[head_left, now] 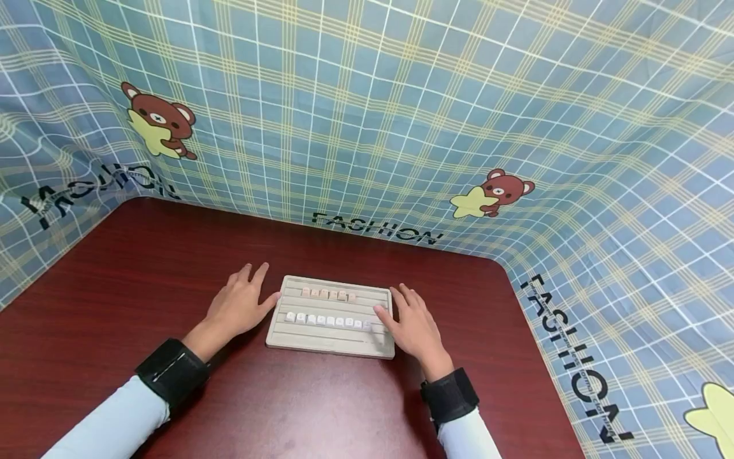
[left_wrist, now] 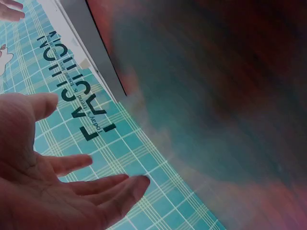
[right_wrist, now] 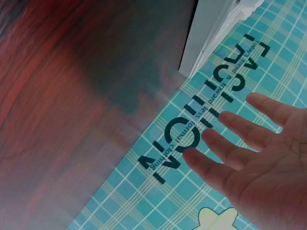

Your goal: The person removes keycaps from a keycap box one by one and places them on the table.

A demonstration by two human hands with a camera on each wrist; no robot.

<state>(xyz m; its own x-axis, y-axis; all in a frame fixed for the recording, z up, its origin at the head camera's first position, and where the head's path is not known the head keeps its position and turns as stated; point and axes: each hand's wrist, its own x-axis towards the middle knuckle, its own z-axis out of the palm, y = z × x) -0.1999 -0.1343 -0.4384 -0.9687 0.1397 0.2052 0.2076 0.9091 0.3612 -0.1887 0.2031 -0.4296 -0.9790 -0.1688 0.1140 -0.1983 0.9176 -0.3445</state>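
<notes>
Sleeves [head_left: 109,421] cut off below; left hand [head_left: 237,303], right hand [head_left: 413,322]: fingers [right_wrist: 206,167] apart; keycaps [head_left: 331,321] unreadable.

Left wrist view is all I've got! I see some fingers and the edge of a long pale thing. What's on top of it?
Observer: Two rows of small, pale, squarish, keycap-like blocks stand on that light, rectangular, grooved tray.
Child: Ooh, are they all one colour?
Observer: No, the far row looks peachy and the near row looks whitish.
Child: And what's the hand at the other end doing?
Observer: In the head view, the bare right hand has its thumb overlapping the tray's right end; I can't tell whether they touch.
</notes>
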